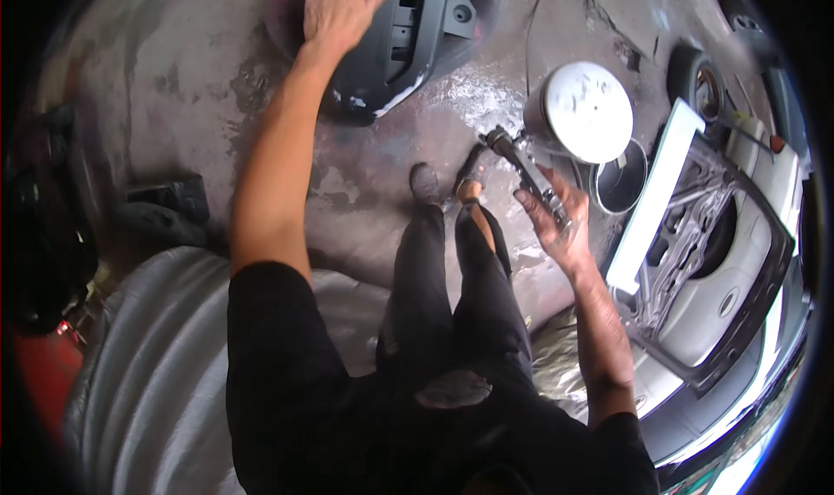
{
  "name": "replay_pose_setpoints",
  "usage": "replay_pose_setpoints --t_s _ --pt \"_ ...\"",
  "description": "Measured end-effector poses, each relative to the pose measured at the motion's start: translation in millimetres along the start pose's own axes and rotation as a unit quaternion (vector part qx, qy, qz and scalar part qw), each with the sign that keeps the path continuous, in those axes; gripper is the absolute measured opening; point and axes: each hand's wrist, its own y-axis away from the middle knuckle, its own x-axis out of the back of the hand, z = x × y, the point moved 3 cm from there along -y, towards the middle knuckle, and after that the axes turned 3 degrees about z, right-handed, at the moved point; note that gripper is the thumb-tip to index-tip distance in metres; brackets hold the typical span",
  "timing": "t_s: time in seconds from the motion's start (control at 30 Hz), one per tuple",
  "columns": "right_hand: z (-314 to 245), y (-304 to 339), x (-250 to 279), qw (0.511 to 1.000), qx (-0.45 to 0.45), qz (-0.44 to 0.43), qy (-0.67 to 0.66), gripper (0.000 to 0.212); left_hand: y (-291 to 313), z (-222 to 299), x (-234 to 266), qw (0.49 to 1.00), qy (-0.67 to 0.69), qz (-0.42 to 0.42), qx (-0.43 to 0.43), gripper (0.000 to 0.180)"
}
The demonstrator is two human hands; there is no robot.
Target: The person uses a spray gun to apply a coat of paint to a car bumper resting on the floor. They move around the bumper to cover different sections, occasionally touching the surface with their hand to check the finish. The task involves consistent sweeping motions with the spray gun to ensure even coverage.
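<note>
At the top of the view, my left hand [337, 10] reaches out with fingers spread. It lies on or just over a dark grey moulded plastic panel [424, 56], which looks like a car bumper part with a slotted recess and light patches along its lower edge. Whether the palm presses on it I cannot tell. Further right and lower, my right hand [560, 217] is closed round a metal spray gun [528, 172]. The gun's nozzle end points up and left, toward the panel and apart from it. My fingers partly hide its body.
Right of the spray gun stand a round drum with a white lid [589, 113] and a dark bucket [621, 178]. Beyond lie a long white strip [658, 195], a car door [721, 269] and a tyre [695, 82]. A silver-grey cover [165, 347] spreads at lower left.
</note>
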Motion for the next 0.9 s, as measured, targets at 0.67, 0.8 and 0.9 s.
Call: replay_pose_setpoints --t_s 0.67,0.8,0.9 --pt "-8 74 29 0.993 0.057 -0.105 -0.021 0.045 559 207 125 0.67 0.404 -0.501 0.37 0.059" --pt "0 84 34 0.985 0.064 -0.157 -0.022 0.045 575 254 129 0.678 0.391 -0.492 0.382 0.062" --pt "-2 83 51 0.989 0.081 -0.12 -0.026 0.047 581 273 147 0.678 0.389 -0.491 0.384 0.065"
